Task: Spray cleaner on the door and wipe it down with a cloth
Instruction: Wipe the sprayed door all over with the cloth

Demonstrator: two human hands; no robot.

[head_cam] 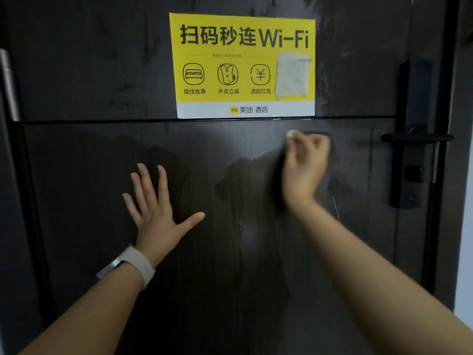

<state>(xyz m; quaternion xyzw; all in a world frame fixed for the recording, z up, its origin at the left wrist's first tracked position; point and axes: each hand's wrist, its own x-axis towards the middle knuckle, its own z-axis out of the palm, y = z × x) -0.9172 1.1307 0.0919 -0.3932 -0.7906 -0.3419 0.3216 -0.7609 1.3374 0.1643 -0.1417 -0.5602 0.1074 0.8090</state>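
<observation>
The dark wood-grain door point(102, 80) fills the view, with wet, streaky patches across its lower panel point(230, 180). My left hand point(156, 211) presses flat on the lower panel with its fingers spread; a white watch band sits on that wrist. My right hand point(304, 170), blurred by motion, grips a dark cloth point(280, 175) against the door just below the panel groove. Most of the cloth is hidden behind the hand. No spray bottle is in view.
A yellow Wi-Fi sticker point(243, 65) with a torn pale patch is stuck on the upper panel. A black lever handle point(417, 138) and its lock plate are at the right edge. A metal hinge point(9, 85) shows at the left edge.
</observation>
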